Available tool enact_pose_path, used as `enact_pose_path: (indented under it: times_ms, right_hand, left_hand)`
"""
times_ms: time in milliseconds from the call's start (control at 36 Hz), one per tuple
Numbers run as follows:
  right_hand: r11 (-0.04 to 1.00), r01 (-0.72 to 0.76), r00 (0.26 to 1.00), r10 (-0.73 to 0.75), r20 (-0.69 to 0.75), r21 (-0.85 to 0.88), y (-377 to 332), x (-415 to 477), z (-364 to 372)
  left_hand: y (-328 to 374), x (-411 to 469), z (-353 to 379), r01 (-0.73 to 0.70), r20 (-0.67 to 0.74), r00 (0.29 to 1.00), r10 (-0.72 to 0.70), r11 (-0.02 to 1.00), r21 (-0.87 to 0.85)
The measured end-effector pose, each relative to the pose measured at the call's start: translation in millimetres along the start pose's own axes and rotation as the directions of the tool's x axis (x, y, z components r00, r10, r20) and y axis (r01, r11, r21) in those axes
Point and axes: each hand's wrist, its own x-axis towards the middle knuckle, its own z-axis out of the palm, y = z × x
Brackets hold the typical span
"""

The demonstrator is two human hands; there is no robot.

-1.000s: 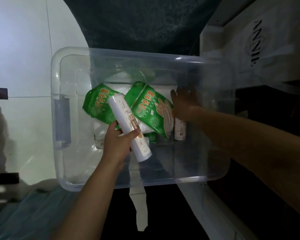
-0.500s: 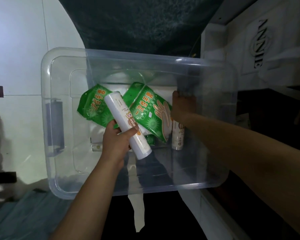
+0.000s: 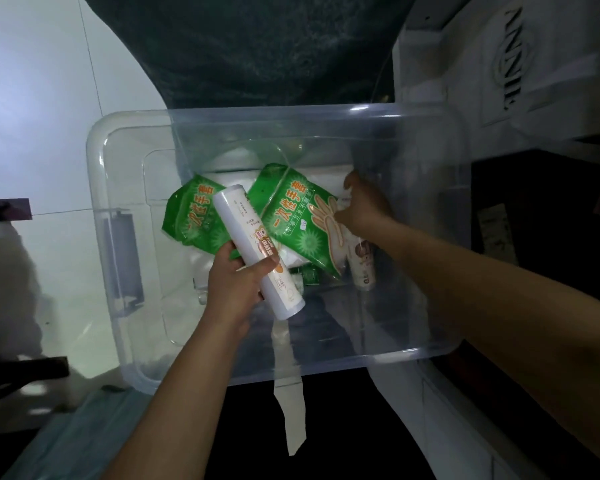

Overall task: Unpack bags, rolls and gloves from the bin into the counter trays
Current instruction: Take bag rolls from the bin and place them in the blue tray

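A clear plastic bin (image 3: 132, 126) fills the middle of the view. My left hand (image 3: 236, 285) grips a white roll (image 3: 253, 244) with an orange label and holds it slanted above the bin's contents. Two green glove packs lie inside, one on the left (image 3: 194, 216) and one on the right (image 3: 291, 216), over white bags. A second roll (image 3: 362, 268) stands against the right pack. My right hand (image 3: 366, 207) reaches in from the right, its fingers curled around that roll's upper end, which it hides.
A grey latch handle (image 3: 123, 258) sits on the bin's left wall. A white carton with lettering (image 3: 516, 64) stands at the upper right and a dark green cloth (image 3: 257, 46) lies behind the bin. A white paper strip (image 3: 291, 410) hangs below the bin.
My right hand has shifted a little further down onto the second roll's top and its fingers have curled. My left hand keeps the same hold on the white roll.
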Motion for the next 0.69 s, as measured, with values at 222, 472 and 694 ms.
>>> enact_pose_path:
  times_ms: [222, 472, 694]
  right_hand:
    - [0.898, -0.092, 0.996, 0.092, 0.021, 0.431, 44, -53, 55]
    - [0.85, -0.074, 0.997, 0.08, 0.011, 0.522, 12, -81, 33]
    - [0.805, 0.138, 0.964, 0.025, -0.265, 0.576, -35, -202, -77]
  left_hand:
    - [11, -23, -26, -0.019, 0.043, 0.999, 0.02, 0.999, -0.026]
    - [29, -49, -48, -0.112, 0.147, 0.983, 0.107, 0.993, 0.023]
    - [81, -121, -54, -0.243, 0.305, 0.93, 0.205, 0.966, 0.091]
